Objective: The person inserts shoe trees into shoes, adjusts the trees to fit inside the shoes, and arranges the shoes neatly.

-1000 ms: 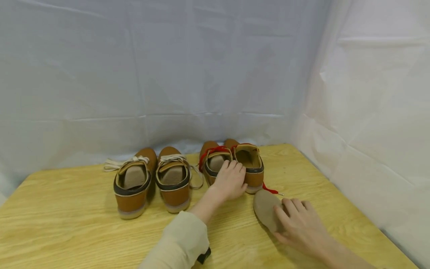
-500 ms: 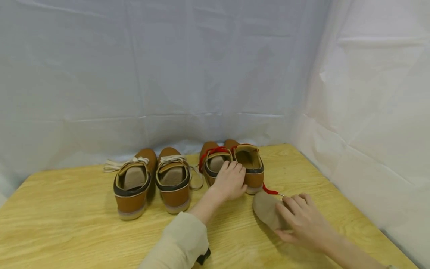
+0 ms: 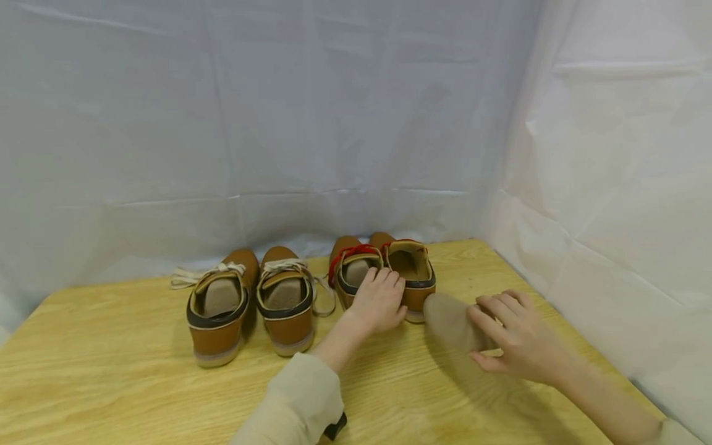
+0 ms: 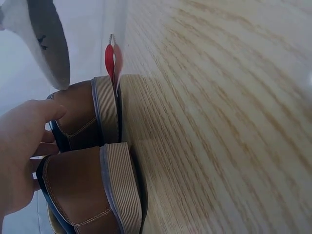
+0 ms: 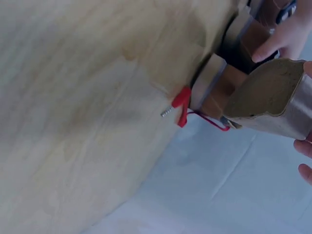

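Two brown shoes with red laces stand side by side at the back of the table. My left hand point(image 3: 379, 300) is at their heels. Its thumb lies against the back of the right shoe point(image 3: 418, 296), and its fingers curl by the collar between the two. The left shoe of this pair point(image 3: 347, 288) has a beige insole inside. My right hand point(image 3: 517, 337) pinches a loose beige insole point(image 3: 453, 318), raised off the table and tilted. In the left wrist view the insole point(image 4: 51, 44) hangs by the right shoe's heel, its toe end toward the opening.
Left of my left hand stand two brown shoes with cream laces, one point(image 3: 219, 312) beside the other point(image 3: 285, 306). A red lace tip point(image 5: 181, 105) trails on the wooden table point(image 3: 139, 358). White sheeting point(image 3: 356, 123) rises behind and at the right.
My right hand has lifted the insole off the table and brought it slightly up and right, its toe end now nearer the right shoe's heel. My left hand has stayed in place.
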{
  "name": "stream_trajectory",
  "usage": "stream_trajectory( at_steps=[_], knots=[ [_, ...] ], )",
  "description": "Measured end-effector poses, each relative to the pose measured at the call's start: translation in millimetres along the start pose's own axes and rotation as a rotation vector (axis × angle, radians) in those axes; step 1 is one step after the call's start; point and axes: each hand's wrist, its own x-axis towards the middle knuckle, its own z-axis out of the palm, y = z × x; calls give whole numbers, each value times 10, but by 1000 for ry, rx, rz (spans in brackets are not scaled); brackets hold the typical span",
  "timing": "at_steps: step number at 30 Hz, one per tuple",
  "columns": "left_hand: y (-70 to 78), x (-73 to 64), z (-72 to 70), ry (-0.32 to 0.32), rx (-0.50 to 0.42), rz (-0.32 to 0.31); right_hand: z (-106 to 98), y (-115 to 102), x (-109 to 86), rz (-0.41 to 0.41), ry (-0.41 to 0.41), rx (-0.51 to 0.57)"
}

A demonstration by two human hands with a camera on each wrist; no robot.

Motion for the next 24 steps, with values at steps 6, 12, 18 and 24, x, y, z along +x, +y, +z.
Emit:
stream_trajectory(
  at_steps=[6,12,18,24],
  knots=[
    [-13,-9,-5,-3,-8,6,-59,142,93,-20,9,8],
    [-34,-11,-7,18,7,17,-113,276,189,-11,34,6],
    [-48,-16,-17,44,6,22,-59,431,249,-9,40,21],
    [-39,-24,-1,21,-11,24,38,525,268,-14,16,34]
  ],
)
